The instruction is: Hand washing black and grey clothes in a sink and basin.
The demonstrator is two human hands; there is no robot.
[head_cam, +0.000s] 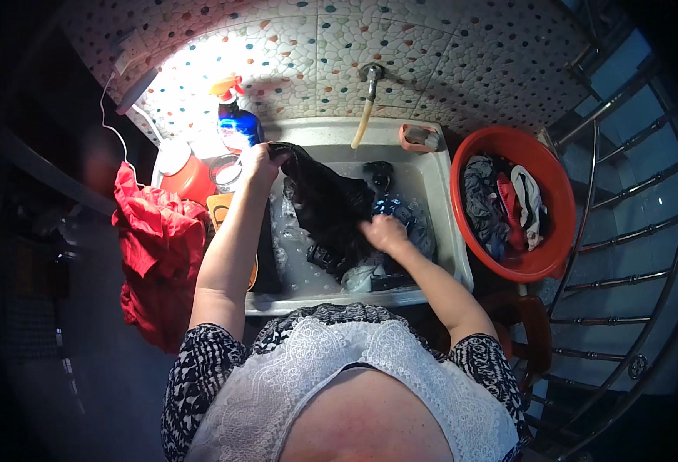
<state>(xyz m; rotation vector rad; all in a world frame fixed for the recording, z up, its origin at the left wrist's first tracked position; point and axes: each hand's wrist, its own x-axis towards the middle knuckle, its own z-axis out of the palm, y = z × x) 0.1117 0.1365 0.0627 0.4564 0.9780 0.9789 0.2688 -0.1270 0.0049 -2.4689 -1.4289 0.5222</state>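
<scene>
A black garment (330, 199) is stretched at a slant above the soapy water of a white laundry sink (457, 248). My left hand (261, 164) grips its upper end near the sink's left side. Lower down, my right hand (386, 232), slightly blurred, is closed on the garment's other side. Dark clothes (420, 231) soak in the water beyond my right hand. A pale cloth (363, 278) lies half under water near the front rim. Dark fabric (267, 254) hangs over the sink's left part.
At left stand a spray bottle (238, 124), a red container with a white lid (186, 173) and a small bowl (225, 172); red cloth (163, 260) hangs there. A tap with a hose (363, 121) and soap dish (420, 138) are behind. An orange basin (512, 136) holds clothes beside metal railings (627, 237).
</scene>
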